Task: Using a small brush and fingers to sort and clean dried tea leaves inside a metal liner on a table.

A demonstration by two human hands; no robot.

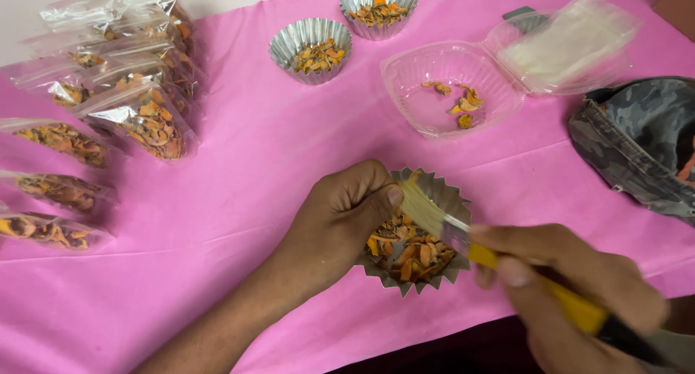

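My left hand (pixel 340 218) grips the left rim of a fluted foil cup (pixel 443 197) that holds orange dried pieces (pixel 407 252), near the table's front edge. My right hand (pixel 572 294) holds a paintbrush with a yellow handle (pixel 532 280). Its pale bristles (pixel 420 206) lie inside the cup, over the dried pieces and next to my left thumb.
Two more foil cups (pixel 310 49) (pixel 378 9) of orange pieces stand at the back. An open clear clamshell box (pixel 452 91) holds a few pieces. Several filled clear bags (pixel 141 120) lie at the left on the pink cloth (pixel 253 200). A camouflage cap (pixel 637 142) sits at the right.
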